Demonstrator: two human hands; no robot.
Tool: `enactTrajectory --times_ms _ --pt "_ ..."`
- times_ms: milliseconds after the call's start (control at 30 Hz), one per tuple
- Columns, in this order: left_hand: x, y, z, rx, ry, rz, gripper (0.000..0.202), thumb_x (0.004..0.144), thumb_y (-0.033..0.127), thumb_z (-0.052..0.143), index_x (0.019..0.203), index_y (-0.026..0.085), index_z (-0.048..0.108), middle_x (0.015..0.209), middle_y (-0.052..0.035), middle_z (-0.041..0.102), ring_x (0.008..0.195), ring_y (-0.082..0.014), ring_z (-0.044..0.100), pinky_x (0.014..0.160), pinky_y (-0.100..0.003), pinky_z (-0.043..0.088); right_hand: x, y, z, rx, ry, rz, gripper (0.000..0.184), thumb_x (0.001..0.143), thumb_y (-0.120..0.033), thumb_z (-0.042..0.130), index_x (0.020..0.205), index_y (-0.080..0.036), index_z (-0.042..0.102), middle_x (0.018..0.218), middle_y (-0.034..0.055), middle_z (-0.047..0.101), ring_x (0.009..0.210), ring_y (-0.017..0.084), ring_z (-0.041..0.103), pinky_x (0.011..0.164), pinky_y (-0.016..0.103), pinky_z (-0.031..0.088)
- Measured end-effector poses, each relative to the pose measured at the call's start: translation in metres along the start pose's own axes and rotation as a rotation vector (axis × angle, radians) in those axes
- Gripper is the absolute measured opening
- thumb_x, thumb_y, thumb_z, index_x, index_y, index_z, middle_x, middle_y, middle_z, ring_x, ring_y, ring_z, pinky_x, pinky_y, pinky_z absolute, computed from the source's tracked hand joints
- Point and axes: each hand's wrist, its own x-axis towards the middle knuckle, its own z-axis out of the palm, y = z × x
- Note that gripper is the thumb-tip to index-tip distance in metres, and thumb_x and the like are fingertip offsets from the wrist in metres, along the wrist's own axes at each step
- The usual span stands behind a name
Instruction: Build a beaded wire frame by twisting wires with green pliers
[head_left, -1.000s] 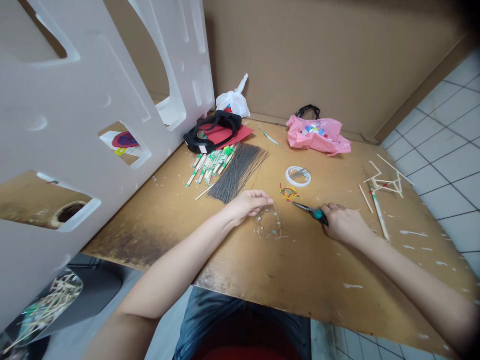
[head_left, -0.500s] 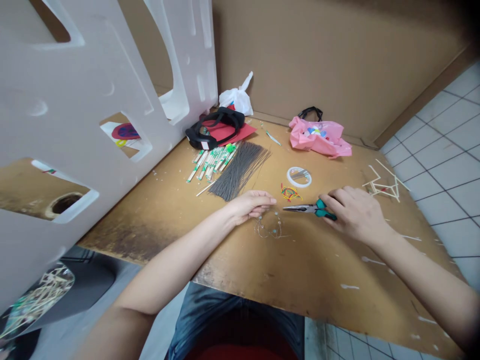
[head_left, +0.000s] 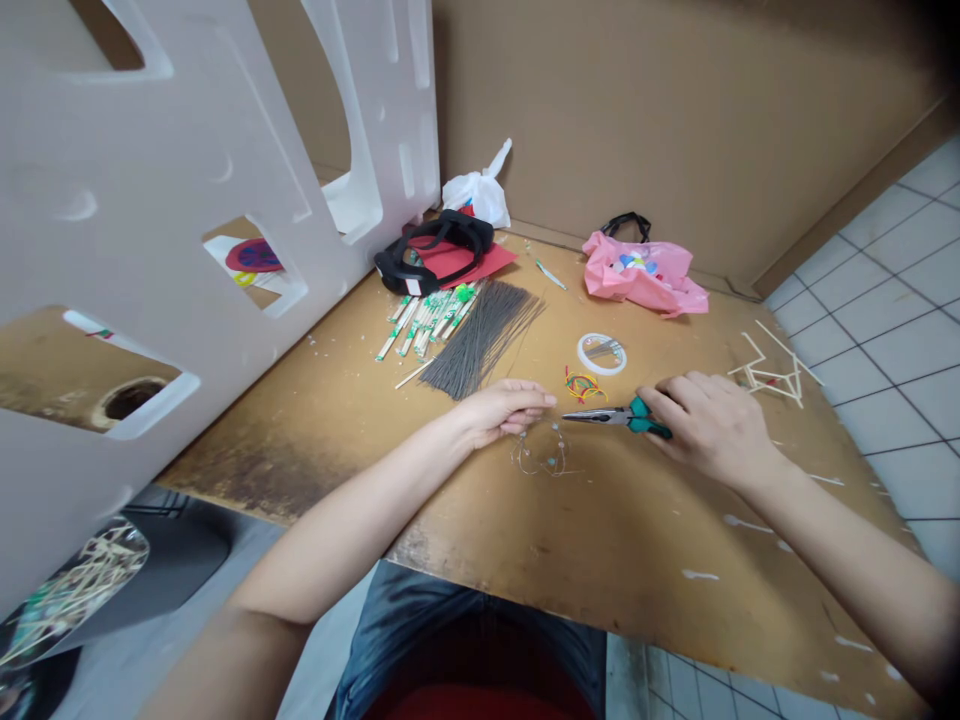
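My left hand (head_left: 510, 412) is closed in a pinch over the middle of the table. From its fingers hangs a thin wire with small beads (head_left: 553, 462), bent into loose loops. My right hand (head_left: 709, 425) grips a pair of needle-nose pliers (head_left: 611, 416) by the green handles. The plier tips point left, a short gap from my left fingertips and close to the top of the beaded wire. Whether the jaws are parted is too fine to tell. Just beyond, colored rubber bands (head_left: 585, 387) and a white ring (head_left: 601, 338) with short wire pieces lie on the table.
Behind my left hand lie a bundle of dark wires (head_left: 480, 340), paper-wrapped chopsticks (head_left: 420, 320) and a black headset (head_left: 420, 260) on red paper. A pink bag (head_left: 645, 280) stands at the back. Stick frame (head_left: 776, 380) at right; white plastic panel (head_left: 225, 150) at left.
The pliers have shifted slightly left, nearer my left fingertips. My left hand keeps its pinch on the beaded wire. The view has shifted a little.
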Motion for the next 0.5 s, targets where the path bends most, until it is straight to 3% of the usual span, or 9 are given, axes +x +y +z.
enactTrajectory --times_ms 367,500 --pt "0.0004 -0.0003 -0.0009 0.005 -0.011 -0.016 0.023 0.067 0.022 0.075 0.067 0.01 0.056 0.048 0.0093 0.033 0.037 0.0019 0.021 0.037 -0.016 0.004 0.0006 0.0001 -0.0001 0.005 0.037 -0.025 0.024 0.088 -0.034 0.049 0.098 -0.017 0.064 0.077 0.0075 0.061 0.069 0.019 0.05 0.062 0.032 0.032" --pt "0.0005 -0.0021 0.001 0.056 0.048 0.037 0.025 0.063 0.026 0.077 0.071 0.01 0.059 0.046 0.0097 0.034 0.038 0.0006 0.021 0.038 -0.017 0.006 0.0024 -0.0008 -0.0027 0.066 0.054 -0.03 0.022 0.088 -0.031 0.05 0.097 -0.016 0.063 0.075 0.0066 0.061 0.067 0.018 0.05 0.06 0.03 0.032"
